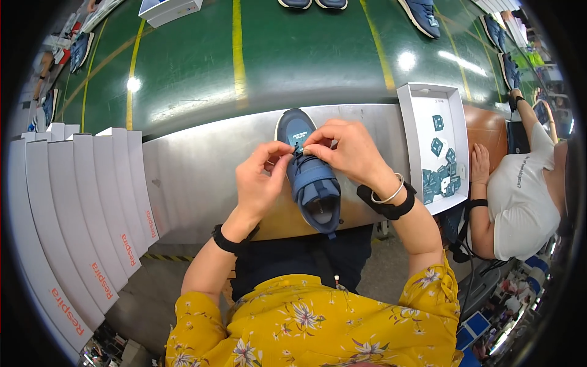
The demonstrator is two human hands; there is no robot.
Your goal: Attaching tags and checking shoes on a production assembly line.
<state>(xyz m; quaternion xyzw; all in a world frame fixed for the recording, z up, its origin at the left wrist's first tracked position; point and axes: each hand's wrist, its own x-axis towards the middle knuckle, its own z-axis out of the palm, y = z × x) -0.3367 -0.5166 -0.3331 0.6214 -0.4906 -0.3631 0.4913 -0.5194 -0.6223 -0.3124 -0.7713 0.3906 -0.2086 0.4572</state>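
A blue sneaker [315, 183] with a pale sole edge lies on the metal bench, its toe pointing away from me and its heel towards me. Over its toe end, by the laces, is a small teal tag [299, 138]. My left hand [263, 177] pinches the tag's near edge between thumb and forefinger. From the other side, my right hand [345, 150] pinches there too, its remaining fingers curled. The fingertips almost meet above the laces and partly cover what they grip.
White shoe boxes [79, 202] stand in a row at left. A shallow white box [411, 134] at right holds several teal tags [443, 174]. Beyond the metal bench [195, 165] runs a green surface [183, 67] carrying more sneakers [420, 17]. A co-worker [526, 196] sits at right.
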